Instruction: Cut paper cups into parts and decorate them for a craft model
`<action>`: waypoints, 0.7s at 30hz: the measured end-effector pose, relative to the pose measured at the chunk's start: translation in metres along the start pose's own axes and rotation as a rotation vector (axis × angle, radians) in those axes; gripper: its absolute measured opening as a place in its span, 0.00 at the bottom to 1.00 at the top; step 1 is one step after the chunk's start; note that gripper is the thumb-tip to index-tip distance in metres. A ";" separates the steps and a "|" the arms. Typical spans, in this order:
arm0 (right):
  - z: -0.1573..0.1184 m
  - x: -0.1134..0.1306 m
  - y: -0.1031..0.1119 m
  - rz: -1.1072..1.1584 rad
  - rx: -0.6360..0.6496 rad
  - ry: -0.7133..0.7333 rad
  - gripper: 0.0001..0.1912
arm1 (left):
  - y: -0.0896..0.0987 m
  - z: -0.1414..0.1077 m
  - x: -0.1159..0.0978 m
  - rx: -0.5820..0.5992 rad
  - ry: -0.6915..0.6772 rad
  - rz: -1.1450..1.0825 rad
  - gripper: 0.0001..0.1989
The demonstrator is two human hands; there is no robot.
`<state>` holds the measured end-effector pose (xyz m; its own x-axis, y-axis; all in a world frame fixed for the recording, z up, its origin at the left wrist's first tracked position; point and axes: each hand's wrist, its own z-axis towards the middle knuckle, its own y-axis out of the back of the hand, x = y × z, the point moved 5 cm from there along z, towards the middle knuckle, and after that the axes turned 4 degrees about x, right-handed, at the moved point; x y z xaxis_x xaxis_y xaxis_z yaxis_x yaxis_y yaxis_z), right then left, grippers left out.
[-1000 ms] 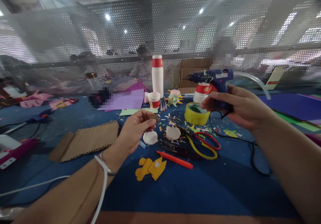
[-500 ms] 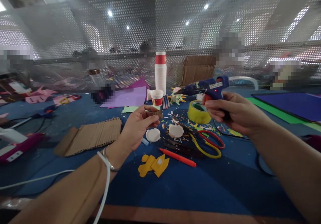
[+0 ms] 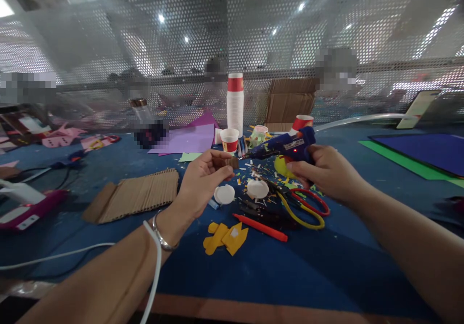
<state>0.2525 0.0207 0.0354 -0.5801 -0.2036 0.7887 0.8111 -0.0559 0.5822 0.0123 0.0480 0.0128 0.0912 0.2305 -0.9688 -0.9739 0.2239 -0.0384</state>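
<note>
A small brown piece (image 3: 233, 162) is pinched between the thumb and fingers of my left hand (image 3: 206, 176). My right hand (image 3: 321, 169) is wrapped round the handle of a blue glue gun (image 3: 286, 145), whose red light is lit. The gun points left, its nozzle right beside the brown piece; whether they touch is unclear. Below the hands lie two white discs (image 3: 224, 194) (image 3: 257, 188), a red marker (image 3: 260, 227), yellow cut-outs (image 3: 224, 238) and scissors with red and yellow handles (image 3: 310, 203).
Behind stand a tall stack of paper cups (image 3: 235, 106) and a single cup (image 3: 229, 140). Corrugated cardboard (image 3: 139, 195) lies left, near a magenta device (image 3: 34, 210). Yellow tape (image 3: 282, 166) is partly behind my right hand. Blue and green sheets (image 3: 416, 152) lie right. A white cable crosses my left wrist.
My right hand has moved left and slightly down with the glue gun, bringing its nozzle to the brown piece. My left hand keeps its pinch. The view has shifted slightly.
</note>
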 end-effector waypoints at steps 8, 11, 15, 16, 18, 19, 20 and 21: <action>0.002 0.008 0.000 -0.158 -0.061 0.103 0.15 | -0.005 -0.002 -0.003 0.024 -0.018 0.001 0.12; 0.001 0.008 0.000 -0.192 -0.079 0.120 0.15 | -0.005 -0.003 -0.003 0.028 -0.016 0.000 0.12; 0.001 0.007 0.000 -0.245 -0.087 0.116 0.15 | -0.004 -0.002 -0.001 0.021 0.001 -0.015 0.12; 0.001 0.007 -0.001 -0.254 -0.084 0.110 0.15 | -0.004 -0.002 -0.001 0.021 0.007 -0.019 0.12; 0.001 0.007 -0.002 -0.269 -0.073 0.098 0.15 | -0.004 -0.002 -0.001 0.024 0.016 -0.025 0.12; 0.001 0.007 -0.002 -0.277 -0.066 0.092 0.15 | -0.004 -0.002 -0.001 0.025 0.017 -0.027 0.12; 0.000 0.007 -0.003 -0.287 -0.058 0.085 0.14 | -0.004 -0.002 -0.001 0.024 0.016 -0.029 0.12; 0.000 0.007 -0.003 -0.296 -0.048 0.077 0.14 | -0.004 -0.002 -0.002 0.022 0.014 -0.032 0.12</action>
<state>0.2460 0.0196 0.0390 -0.7858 -0.2448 0.5680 0.6115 -0.1697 0.7728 0.0151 0.0446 0.0140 0.1187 0.2098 -0.9705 -0.9656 0.2521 -0.0636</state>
